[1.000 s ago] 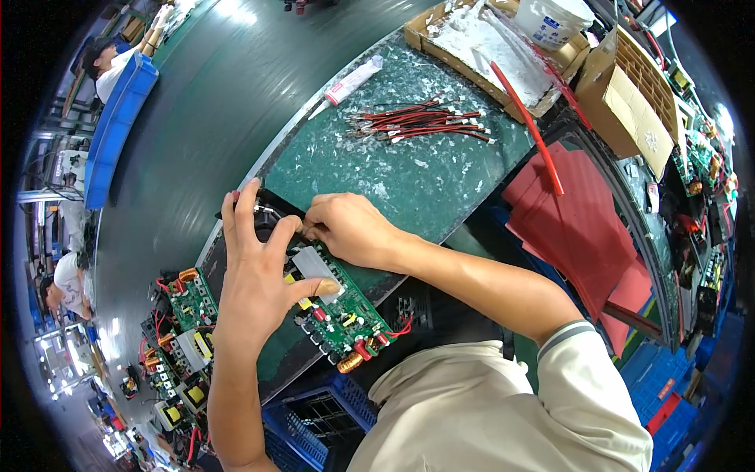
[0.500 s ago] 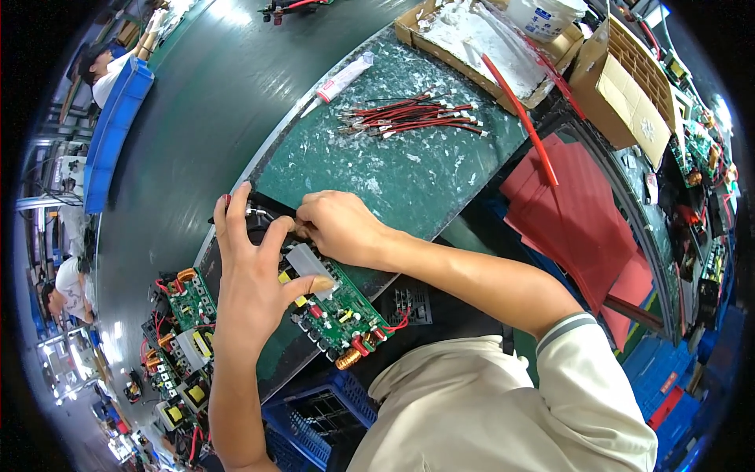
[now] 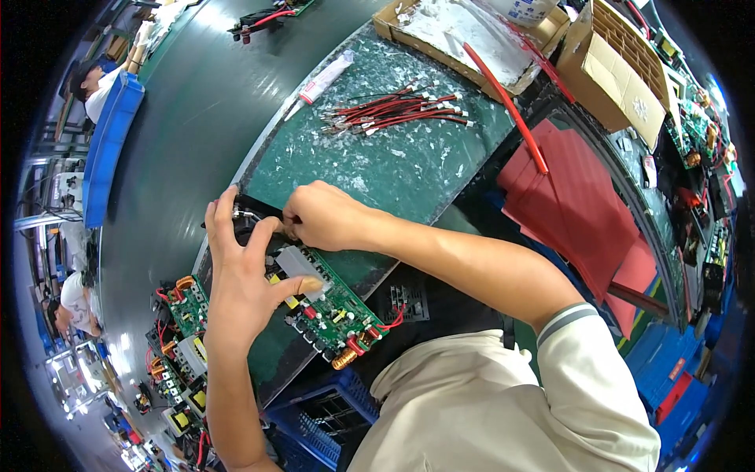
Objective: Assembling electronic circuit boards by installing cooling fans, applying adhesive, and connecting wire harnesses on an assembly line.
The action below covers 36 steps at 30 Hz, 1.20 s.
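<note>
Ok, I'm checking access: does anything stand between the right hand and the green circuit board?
Nothing visible does: the right hand is at the far end of the green circuit board. The left hand is close beside it, its thumb over the board; exact contact is hidden.

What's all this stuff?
Circuit board: one, green, lower middle
Part: one, black, beyond board
Other boards: several, green, both sides
Tabletop: one, green, middle
Wires: many, red and black, tabletop
Tube: one, whitish, beside wires
Boxes: two, brown, upper right
Bucket: one, white, top
Rod: one, red, right
Sheets: several, red, right
Crates: several, blue, left, bottom, right
People: two, white clothes, left
Left hand: one, bare, on board
Right hand: one, bare, beside left
</note>
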Each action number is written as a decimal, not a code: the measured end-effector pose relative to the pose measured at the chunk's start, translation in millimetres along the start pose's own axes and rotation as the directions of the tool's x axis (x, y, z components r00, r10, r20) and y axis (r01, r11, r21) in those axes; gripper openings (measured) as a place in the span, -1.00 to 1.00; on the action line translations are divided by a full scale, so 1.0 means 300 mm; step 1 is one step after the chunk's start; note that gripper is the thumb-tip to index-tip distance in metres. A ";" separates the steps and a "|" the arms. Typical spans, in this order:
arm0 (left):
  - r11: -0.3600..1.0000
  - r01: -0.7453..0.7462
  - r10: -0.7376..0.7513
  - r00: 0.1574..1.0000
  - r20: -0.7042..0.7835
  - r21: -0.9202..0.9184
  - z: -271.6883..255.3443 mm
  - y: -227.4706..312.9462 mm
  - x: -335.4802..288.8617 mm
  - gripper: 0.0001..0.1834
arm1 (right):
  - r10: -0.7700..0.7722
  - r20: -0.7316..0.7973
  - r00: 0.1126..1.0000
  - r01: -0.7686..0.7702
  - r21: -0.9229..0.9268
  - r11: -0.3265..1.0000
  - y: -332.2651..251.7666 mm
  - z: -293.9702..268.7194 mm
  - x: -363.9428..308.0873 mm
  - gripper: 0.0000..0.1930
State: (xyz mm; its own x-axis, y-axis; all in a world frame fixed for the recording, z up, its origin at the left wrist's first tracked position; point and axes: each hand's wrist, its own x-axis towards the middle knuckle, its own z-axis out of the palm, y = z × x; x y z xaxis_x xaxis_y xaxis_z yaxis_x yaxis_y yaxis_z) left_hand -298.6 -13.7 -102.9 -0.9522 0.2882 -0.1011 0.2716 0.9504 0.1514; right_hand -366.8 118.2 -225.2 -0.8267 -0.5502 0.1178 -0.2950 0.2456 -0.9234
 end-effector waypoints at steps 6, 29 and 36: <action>0.997 -0.023 0.025 0.999 -0.023 0.068 0.003 -0.008 0.004 -0.22 | 0.023 0.018 1.000 -0.022 -0.055 0.998 -0.019 -0.002 -0.009 -0.92; 0.999 0.004 -0.002 1.000 -0.024 0.053 0.010 -0.016 0.004 -0.24 | 0.059 0.104 0.993 -0.052 -0.072 0.996 -0.028 -0.023 0.015 -0.90; 1.000 0.015 -0.014 1.000 -0.023 0.013 0.013 -0.016 0.000 -0.20 | 0.287 0.170 0.943 -0.276 -0.084 0.957 -0.074 -0.024 0.065 -0.76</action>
State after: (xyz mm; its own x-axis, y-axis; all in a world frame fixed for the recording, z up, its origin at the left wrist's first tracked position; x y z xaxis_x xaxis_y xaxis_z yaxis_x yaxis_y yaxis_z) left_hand -299.3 -17.7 -107.3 -0.9590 0.2719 -0.0806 0.2595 0.9560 0.1371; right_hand -379.7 107.8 -199.9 -0.7828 -0.5836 -0.2161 -0.0943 0.4545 -0.8857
